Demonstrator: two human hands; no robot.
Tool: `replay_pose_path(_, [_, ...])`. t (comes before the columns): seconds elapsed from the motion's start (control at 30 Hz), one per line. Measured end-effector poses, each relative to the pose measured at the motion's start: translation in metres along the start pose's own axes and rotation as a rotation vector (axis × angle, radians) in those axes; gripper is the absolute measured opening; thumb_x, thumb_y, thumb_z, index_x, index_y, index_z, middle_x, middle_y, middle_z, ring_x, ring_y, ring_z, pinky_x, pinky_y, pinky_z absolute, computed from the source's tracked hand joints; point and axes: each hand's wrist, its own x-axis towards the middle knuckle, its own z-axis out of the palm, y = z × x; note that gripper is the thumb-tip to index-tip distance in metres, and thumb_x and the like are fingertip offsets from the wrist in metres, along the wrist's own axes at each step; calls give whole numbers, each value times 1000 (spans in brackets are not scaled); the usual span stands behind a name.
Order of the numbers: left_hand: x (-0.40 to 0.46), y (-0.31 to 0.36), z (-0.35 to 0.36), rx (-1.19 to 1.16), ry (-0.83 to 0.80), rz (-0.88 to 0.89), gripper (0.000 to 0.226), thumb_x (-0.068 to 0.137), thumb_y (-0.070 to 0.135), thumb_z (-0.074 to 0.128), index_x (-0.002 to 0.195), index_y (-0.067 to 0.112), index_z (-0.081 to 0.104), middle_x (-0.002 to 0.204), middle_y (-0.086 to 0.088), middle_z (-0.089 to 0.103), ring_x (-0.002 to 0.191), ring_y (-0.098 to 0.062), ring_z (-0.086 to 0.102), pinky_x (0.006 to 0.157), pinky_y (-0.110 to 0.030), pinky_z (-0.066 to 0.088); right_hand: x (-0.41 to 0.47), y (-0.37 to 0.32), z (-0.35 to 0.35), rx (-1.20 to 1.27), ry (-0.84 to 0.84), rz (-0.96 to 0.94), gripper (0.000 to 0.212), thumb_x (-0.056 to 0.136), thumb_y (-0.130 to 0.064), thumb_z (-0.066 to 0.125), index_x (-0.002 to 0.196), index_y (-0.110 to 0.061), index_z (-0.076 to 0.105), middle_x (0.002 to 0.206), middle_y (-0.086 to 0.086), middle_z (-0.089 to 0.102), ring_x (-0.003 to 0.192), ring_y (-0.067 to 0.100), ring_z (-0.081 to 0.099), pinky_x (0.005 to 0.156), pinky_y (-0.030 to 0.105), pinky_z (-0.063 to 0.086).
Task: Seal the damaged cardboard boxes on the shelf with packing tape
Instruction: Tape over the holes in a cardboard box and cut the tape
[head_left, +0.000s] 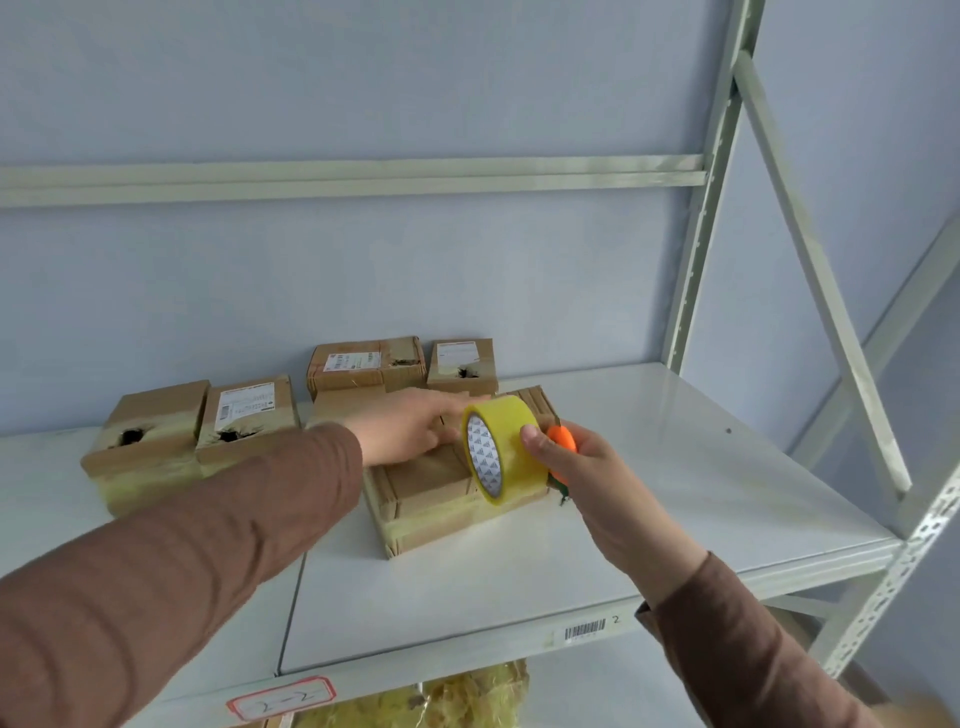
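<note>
A flat cardboard box (431, 493) with yellowish tape along its edges lies at the middle of the white shelf (675, 483). My left hand (410, 431) rests flat on its top, fingers stretched out. My right hand (571, 462) grips a roll of yellow packing tape (501, 449) upright over the box's right end, together with a small orange tool (563, 439). Two boxes with torn dark holes (148, 441) (244, 421) stand at the left. Two more damaged boxes (366, 366) (461, 366) stand at the back by the wall.
The shelf's grey metal uprights and diagonal brace (810, 260) rise at the right. A crossbeam (353, 179) runs overhead. A barcode label (584, 630) and a red-bordered tag (280, 699) sit on the front edge. Yellow wrapped goods (441, 696) lie on the level below.
</note>
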Motion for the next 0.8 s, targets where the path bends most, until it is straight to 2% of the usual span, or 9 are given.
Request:
replay_pose_path(0.07, [-6, -4, 15, 55, 142, 47, 52, 98, 8, 53, 140, 37, 55, 137, 14, 61, 130, -18, 56, 101, -31, 46, 3, 4, 4, -32, -43, -44, 13, 101, -29, 64, 102, -28, 77, 88, -10, 72, 79, 4, 62, 74, 15, 45])
replay_pose_path(0.1, [-9, -7, 19, 90, 161, 81, 42, 98, 11, 51, 133, 31, 60, 142, 11, 59, 134, -18, 52, 102, -30, 45, 3, 6, 6, -45, -59, -51, 12, 100, -32, 65, 103, -31, 77, 92, -10, 74, 83, 3, 64, 75, 14, 46])
replay_pose_path(0.17, [-11, -11, 18, 174, 90, 179, 38, 100, 31, 48, 136, 25, 60, 164, 10, 34, 150, -10, 27, 116, -24, 29, 4, 9, 9, -45, -83, -56, 18, 97, -40, 65, 106, -29, 75, 97, -7, 73, 89, 7, 63, 79, 21, 45])
replay_pose_path(0.3, [-12, -7, 19, 388, -120, 181, 104, 80, 88, 44, 162, 29, 18, 170, 12, 8, 154, -11, 3, 122, -26, 2, 8, 18, 6, -108, -122, -113, 23, 95, -38, 64, 107, -18, 69, 90, -2, 61, 85, 8, 53, 78, 19, 42])
replay_pose_path(0.43, [-7, -12, 17, 246, -133, 88, 92, 87, 68, 63, 162, 33, 22, 170, 11, 12, 154, -15, 9, 116, -24, 9, 17, 24, 9, -198, -135, -102, 29, 98, -26, 63, 118, -6, 67, 100, 10, 65, 94, 13, 57, 89, 27, 45])
replay_pose_path(0.57, [0, -18, 15, 169, -255, 61, 78, 96, 61, 56, 162, 40, 20, 169, 20, -10, 152, -3, -11, 123, -28, -3, 21, 9, 13, -106, 14, -76, 35, 95, -41, 65, 112, -10, 69, 98, 16, 66, 94, 21, 58, 88, 41, 43])
replay_pose_path(0.67, [6, -18, 20, 225, -261, 93, 68, 101, 57, 48, 162, 40, 23, 170, 10, -17, 155, -8, -20, 128, -36, -8, 3, 16, 14, -110, 46, -53, 36, 86, -55, 67, 104, -25, 74, 90, 0, 71, 86, 9, 63, 79, 26, 49])
replay_pose_path(0.73, [6, -20, 21, 232, -260, 104, 63, 103, 56, 46, 159, 53, 18, 168, 8, -20, 153, -8, -24, 126, -40, -14, -15, 27, 14, -135, 38, -44, 39, 83, -61, 66, 100, -27, 74, 82, -12, 67, 74, 3, 61, 68, 17, 45])
replay_pose_path(0.8, [3, -21, 22, 252, -271, 152, 63, 105, 54, 41, 152, 66, 2, 167, 14, -21, 152, -8, -26, 122, -43, -19, -32, 39, 16, -185, 66, -10, 55, 79, -65, 65, 99, -14, 69, 81, -6, 60, 75, 10, 55, 69, 26, 42])
